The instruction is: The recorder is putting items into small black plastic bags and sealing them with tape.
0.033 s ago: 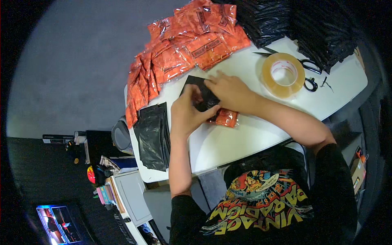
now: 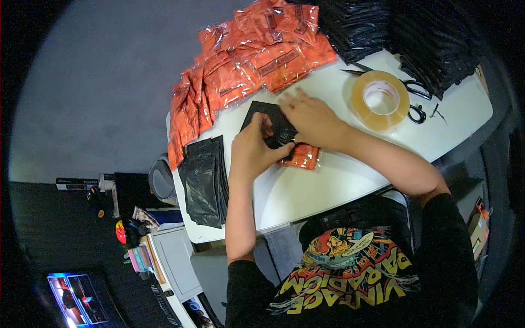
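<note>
A black plastic mailing bag point(image 2: 281, 121) lies flat on the white table point(image 2: 295, 199) between my hands. From its near end sticks out an orange packet point(image 2: 304, 157) in clear shiny wrap; how much of it is inside or underneath is hidden. My left hand point(image 2: 252, 146) curls its fingers and thumb round the bag's left side and near end. Spread over the bag's right edge, my right hand point(image 2: 317, 121) has its fingers stretched out and slightly blurred; nothing shows in its grip.
Orange wrapped packets point(image 2: 229, 76) cover the far left. Flat black bags point(image 2: 203, 183) are stacked left of my left forearm, and more black packages point(image 2: 437, 44) fill the far right. A tape roll point(image 2: 380, 101) lies beside scissors point(image 2: 418, 90).
My right hand's fingers have slid a little to the right and away from me over the bag. My left hand has shifted only slightly.
</note>
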Motion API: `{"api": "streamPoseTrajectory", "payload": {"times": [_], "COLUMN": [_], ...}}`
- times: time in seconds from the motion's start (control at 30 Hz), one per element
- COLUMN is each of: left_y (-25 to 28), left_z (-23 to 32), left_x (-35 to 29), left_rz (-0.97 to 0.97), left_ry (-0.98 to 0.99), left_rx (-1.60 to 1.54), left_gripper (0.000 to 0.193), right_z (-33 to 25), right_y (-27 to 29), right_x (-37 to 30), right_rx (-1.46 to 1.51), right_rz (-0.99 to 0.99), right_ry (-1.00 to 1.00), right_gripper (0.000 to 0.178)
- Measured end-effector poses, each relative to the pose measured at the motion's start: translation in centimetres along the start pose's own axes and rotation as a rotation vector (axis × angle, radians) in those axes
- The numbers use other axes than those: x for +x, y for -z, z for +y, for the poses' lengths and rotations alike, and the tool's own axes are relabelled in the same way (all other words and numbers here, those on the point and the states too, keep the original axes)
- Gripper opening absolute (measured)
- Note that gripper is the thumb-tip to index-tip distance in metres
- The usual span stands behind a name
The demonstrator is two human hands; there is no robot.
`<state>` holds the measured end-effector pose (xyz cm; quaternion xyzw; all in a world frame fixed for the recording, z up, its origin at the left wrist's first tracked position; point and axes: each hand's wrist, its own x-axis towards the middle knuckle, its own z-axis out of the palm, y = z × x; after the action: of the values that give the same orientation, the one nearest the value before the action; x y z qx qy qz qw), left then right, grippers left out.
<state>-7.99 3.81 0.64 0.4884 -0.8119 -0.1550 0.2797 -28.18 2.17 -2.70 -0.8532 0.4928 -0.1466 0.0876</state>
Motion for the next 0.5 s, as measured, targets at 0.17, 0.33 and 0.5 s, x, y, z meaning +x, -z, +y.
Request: {"api": "streamPoseTrajectory", "payload": {"times": [0.17,0.33,0.5], "left_y": [1.3,1.9,2.0], "left_z": [0.8,-2.3,-3.2], "left_x": [0.8,0.6,0.8], "left_rz": [-0.287,0.022,0.407], "left_ry": [0.239,0.222,0.145], "left_rx": [0.315,0.293,0.332], "left_gripper": [0.046,0.033,0.020], "right_z": [0.6,-0.9,-1.0], "right_y": [-0.4,-0.9,-1.5], "right_x": [-0.5,-0.8,-1.5], "right_rx": [-0.064,-0.115,-0.064], "right_rz": [0.014,0.019,-0.008], "right_ry": [-0.096,-0.150,-0.081], "right_gripper": [0.101,0.097,0.092]}}
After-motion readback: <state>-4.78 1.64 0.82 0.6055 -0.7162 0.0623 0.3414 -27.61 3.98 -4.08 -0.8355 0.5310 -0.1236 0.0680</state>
